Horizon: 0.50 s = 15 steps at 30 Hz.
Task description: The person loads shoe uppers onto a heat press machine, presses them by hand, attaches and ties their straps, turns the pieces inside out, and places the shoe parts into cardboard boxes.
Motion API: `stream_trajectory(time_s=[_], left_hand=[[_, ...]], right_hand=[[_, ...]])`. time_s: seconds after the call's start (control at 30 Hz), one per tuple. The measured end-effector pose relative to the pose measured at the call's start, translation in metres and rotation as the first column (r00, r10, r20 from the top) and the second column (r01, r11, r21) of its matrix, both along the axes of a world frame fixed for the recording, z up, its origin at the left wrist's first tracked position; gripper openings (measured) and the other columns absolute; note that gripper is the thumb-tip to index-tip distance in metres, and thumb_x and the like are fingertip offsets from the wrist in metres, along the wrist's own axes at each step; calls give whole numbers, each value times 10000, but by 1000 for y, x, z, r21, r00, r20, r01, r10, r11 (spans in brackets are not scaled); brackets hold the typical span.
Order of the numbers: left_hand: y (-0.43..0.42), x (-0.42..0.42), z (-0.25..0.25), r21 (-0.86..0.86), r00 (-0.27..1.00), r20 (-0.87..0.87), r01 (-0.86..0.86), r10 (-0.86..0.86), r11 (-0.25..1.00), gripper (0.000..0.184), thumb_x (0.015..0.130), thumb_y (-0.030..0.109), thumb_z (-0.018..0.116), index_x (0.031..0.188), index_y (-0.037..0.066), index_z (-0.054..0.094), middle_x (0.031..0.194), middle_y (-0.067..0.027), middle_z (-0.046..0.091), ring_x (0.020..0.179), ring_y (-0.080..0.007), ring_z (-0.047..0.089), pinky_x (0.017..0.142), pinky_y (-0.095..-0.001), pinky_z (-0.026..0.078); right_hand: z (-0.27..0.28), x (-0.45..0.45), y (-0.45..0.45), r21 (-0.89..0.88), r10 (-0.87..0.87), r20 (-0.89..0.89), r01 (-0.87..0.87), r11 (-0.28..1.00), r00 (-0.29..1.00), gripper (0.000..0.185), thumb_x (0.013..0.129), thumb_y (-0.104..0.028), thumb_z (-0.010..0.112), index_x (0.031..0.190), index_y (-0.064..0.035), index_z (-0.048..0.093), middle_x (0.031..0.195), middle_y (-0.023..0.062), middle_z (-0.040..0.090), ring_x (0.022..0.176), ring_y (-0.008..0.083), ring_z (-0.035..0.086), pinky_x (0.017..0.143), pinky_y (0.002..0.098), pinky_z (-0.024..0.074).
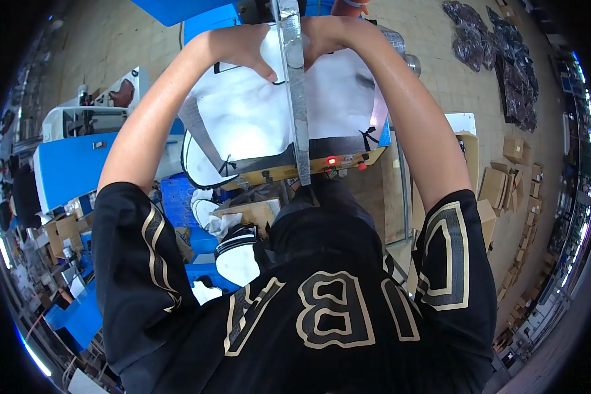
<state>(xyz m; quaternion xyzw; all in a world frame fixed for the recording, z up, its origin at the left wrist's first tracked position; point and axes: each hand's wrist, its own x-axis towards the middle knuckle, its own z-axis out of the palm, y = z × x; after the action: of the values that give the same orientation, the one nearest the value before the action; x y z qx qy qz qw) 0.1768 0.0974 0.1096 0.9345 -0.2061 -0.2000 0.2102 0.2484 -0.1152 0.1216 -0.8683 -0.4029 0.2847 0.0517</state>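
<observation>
Both arms reach forward over a white padded surface with grey edging and black ties at its near corners. An upright grey metal bar runs down the middle of the view, in front of it. My left hand is left of the bar, its thumb apart and pointing down at the white surface beside a short black mark. My right hand is right of the bar, its fingers partly hidden behind it; what it touches cannot be made out. A red light glows on the yellowish machine edge below.
At the left stands a blue table with a white machine. Below are blue crates and white shoe-like pieces. Cardboard boxes and dark plastic-wrapped bundles lie on the floor at the right.
</observation>
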Motion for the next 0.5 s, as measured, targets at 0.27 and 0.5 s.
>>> stream_trajectory(time_s=[0.27, 0.5], left_hand=[[-5, -9, 18, 53, 999, 54, 0, -2, 999, 782, 600, 374, 934, 1188, -64, 663, 1030, -233, 743, 915, -316, 743, 872, -354, 587], [-2, -2, 6, 42, 1000, 8, -14, 14, 999, 803, 606, 363, 939, 1217, -70, 651, 1045, -235, 743, 935, -325, 745, 900, -349, 585]], right_hand=[[-13, 7, 0, 73, 33, -43, -30, 997, 999, 1106, 576, -424, 973, 1489, -39, 483, 1324, 212, 665, 1182, 359, 666, 1025, 408, 525], [-12, 10, 2, 45, 34, -25, -32, 998, 999, 1163, 568, -454, 970, 1524, -51, 444, 1349, 215, 650, 1210, 361, 652, 1040, 409, 515]])
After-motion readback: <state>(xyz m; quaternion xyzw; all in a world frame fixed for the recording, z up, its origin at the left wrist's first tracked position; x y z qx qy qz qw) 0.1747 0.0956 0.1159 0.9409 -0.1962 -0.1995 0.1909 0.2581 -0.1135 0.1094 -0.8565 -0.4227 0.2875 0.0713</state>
